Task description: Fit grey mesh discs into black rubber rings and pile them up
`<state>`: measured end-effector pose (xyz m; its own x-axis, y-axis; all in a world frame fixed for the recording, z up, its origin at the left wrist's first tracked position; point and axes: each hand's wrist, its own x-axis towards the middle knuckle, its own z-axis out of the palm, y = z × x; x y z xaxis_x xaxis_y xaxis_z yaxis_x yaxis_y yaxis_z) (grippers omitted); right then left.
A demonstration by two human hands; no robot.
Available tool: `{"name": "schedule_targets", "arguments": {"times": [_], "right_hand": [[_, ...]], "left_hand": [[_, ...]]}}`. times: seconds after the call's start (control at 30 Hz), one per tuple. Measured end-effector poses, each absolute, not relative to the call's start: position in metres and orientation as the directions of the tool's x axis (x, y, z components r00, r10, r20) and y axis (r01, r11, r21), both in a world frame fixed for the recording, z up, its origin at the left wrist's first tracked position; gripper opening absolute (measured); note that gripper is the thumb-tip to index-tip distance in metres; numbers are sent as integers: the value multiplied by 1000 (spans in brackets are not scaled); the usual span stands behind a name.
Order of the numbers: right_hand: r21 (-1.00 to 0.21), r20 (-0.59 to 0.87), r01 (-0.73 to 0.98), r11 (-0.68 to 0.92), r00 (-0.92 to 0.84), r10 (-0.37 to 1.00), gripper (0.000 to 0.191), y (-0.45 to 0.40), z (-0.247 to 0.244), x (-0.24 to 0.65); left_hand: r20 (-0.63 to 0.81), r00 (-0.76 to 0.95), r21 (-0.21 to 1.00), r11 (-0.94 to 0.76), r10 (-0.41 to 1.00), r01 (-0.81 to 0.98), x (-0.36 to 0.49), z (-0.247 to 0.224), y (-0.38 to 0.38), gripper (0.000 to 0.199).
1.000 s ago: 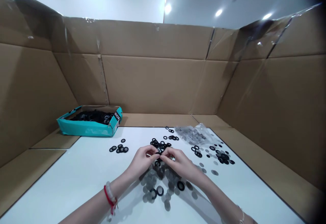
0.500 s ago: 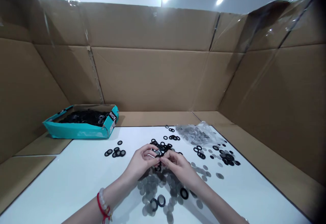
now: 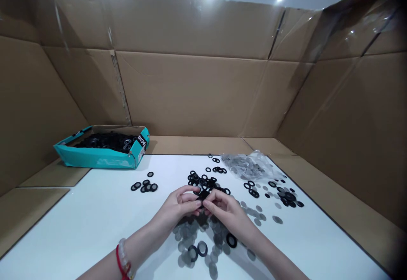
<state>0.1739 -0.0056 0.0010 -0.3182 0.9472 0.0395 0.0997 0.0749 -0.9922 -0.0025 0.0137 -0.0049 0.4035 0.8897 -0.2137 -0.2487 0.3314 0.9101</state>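
Observation:
My left hand [image 3: 182, 203] and my right hand [image 3: 222, 205] meet at the middle of the white table, fingertips nearly together. Between them is a small black ring [image 3: 199, 201], pinched by the left thumb and fingers; the right thumb and index finger are closed at its edge. What the right fingertips grip is too small to tell. Just beyond the hands lies a pile of black rings [image 3: 203, 180]. Below them, many grey translucent discs [image 3: 187, 233] are scattered, with a few larger black rings [image 3: 202, 248] among them.
A teal box [image 3: 98, 161] full of black rings stands at the back left. Ring-and-disc pieces [image 3: 146, 186] lie in a group on the left. A clear plastic bag [image 3: 248, 165] of grey discs is at the back right, near black pieces [image 3: 288, 197]. Cardboard walls [image 3: 190, 93] surround the table.
Both hands have shifted slightly, and the fingertips are a little lower, uncovering more of the ring pile. The view has tilted and moved slightly.

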Motion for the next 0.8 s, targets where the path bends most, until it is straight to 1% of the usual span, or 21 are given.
{"name": "schedule_targets", "arguments": {"times": [0.07,0.17,0.27,0.4,0.5,0.6,0.63,0.73,0.8], "right_hand": [[-995,10,94,43,-331,944,39,-7,3,174],[-996,-21,83,6,-320,947,40,-9,5,172],[-993,-12,120,22,-278,961,38,-11,3,171],[-964,83,222,149,-281,956,29,-14,-2,172],[-932,137,260,252,-391,910,13,-16,0,175],[-879,172,318,355,-483,859,32,-17,6,180],[-855,186,342,391,-502,845,33,-17,9,181],[-800,234,380,465,-516,824,20,-16,12,182],[-788,260,399,468,-473,842,10,-16,11,180]], "left_hand": [[-215,395,904,336,893,-266,-1,-6,11,52],[-180,403,921,298,897,-252,0,-6,9,44],[-168,391,945,261,905,-198,0,-5,8,40],[-204,326,962,251,923,-111,2,-4,9,38],[-227,306,952,277,924,-132,2,-5,9,38],[-237,349,936,309,907,-169,1,-6,9,37],[-238,367,932,317,899,-173,1,-7,8,37],[-252,419,923,347,872,-168,1,-8,6,36],[-267,442,913,372,857,-170,1,-10,4,36]]}}
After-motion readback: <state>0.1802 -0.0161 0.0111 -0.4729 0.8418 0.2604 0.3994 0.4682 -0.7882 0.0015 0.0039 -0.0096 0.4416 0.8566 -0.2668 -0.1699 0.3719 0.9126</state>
